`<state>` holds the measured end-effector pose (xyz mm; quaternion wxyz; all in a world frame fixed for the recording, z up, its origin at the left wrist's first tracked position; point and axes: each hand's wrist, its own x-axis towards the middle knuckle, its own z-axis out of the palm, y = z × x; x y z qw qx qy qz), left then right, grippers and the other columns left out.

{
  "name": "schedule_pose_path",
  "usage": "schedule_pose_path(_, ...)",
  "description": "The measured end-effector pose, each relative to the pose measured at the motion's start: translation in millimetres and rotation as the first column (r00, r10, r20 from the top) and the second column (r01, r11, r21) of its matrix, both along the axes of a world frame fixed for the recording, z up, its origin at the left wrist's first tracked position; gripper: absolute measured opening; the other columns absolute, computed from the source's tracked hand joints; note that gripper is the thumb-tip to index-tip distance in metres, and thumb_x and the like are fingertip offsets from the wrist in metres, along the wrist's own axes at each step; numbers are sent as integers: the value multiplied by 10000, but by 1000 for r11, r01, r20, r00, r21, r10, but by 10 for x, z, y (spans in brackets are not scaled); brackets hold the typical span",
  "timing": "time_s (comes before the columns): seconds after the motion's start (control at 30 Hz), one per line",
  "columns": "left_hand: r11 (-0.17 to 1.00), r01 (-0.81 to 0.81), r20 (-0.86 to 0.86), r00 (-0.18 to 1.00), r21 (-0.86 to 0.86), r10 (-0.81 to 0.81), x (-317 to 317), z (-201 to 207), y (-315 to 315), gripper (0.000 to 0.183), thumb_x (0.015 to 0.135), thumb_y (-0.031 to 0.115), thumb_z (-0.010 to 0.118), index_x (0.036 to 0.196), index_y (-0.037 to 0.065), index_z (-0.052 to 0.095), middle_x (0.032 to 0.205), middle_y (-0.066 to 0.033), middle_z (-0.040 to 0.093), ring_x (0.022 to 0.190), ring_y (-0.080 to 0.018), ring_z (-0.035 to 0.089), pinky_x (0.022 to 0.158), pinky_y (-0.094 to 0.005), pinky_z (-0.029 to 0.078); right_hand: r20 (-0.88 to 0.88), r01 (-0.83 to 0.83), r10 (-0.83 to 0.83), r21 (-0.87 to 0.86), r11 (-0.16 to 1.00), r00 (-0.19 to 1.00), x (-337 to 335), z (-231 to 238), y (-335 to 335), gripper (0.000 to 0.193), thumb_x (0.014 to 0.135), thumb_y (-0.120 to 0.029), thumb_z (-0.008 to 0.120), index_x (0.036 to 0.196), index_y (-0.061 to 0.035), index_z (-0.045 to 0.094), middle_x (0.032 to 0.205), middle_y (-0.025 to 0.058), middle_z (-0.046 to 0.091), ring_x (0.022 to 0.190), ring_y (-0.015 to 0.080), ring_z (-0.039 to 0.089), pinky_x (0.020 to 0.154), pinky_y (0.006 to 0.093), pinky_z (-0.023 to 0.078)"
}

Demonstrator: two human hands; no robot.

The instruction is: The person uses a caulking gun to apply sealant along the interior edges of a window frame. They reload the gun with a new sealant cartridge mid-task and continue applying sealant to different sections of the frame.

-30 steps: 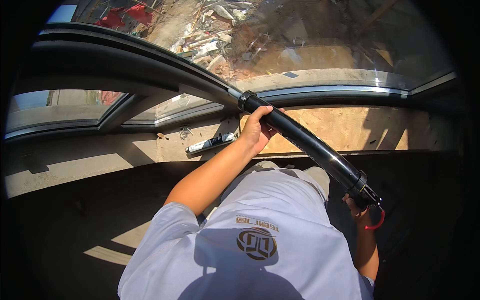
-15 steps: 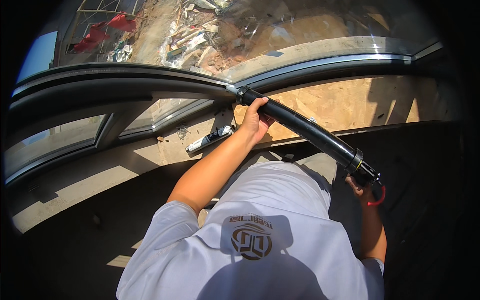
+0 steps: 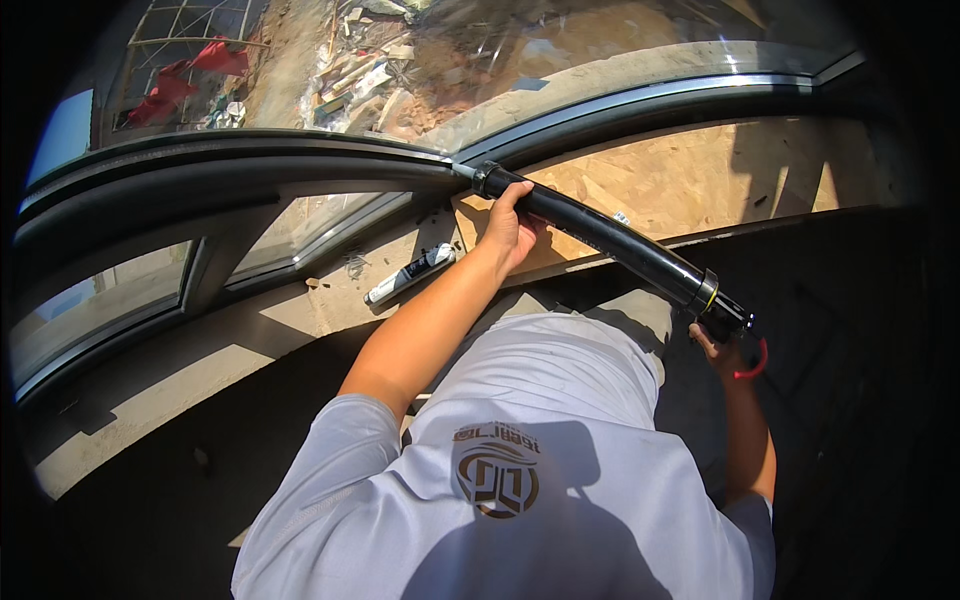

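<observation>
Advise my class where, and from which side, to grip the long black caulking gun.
Probably two-handed, from the person's near side: left hand around the barrel just behind the front collar, right hand at the rear end. The caulking gun is long and round, slanting with its front toward the window frame, so supporting both ends should steady it.

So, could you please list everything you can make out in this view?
caulking gun: one, black and red, in both hands
nozzle: one, pale, at the frame corner
sealant pack: one, white and black, on the ledge
ledge: one, grey, below the window
window frame: one, black, ahead
glass panes: several, clear, in the frame
chipboard: one, tan, right of the pack
rubble: uncountable, mixed, outside
cloth: count unclear, red, outside
T-shirt: one, white, worn
trousers: one pair, beige, worn
left hand: one, bare, around gun's front
right hand: one, bare, at gun's rear
</observation>
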<state>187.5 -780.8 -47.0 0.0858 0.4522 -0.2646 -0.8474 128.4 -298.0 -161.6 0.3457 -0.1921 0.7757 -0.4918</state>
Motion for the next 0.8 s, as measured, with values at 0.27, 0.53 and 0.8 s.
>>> schedule_pose_path(0.27, 1000, 18, -2, 1000, -14, -18, 28, -150, -28, 283, 880, 234, 722, 1058, 49, 601, 1046, -159, 716, 974, -271, 690, 885, -417, 574, 18, 107, -105, -152, 983, 994, 91, 262, -205, 307, 909, -197, 833, 1137, -89, 657, 1020, 18, 716, 920, 157, 686, 837, 329, 533)
schedule_pose_path(0.53, 976, 69, 265, 964, -206, -13, 38, 175, 146, 353, 883, 375, 777, 1018, 94, 612, 853, -54, 688, 766, -202, 699, 691, -370, 587, -534, -294, 196, -103, 950, 823, -49, 1860, -863, 297, 734, -223, 876, 857, -58, 663, 714, 117, 595, 622, 331, 576, 575, 408, 454)
schedule_pose_path(0.8, 998, -32, 45, 998, -58, 34, 240, 530, -35, 386, 856, 390, 730, 934, 33, 605, 823, -142, 686, 797, -264, 708, 747, -396, 604, -348, -388, 342, -71, 919, 873, 214, 3106, -1250, 556, 612, -207, 926, 1061, 3, 673, 978, 174, 686, 861, 380, 651, 779, 434, 526)
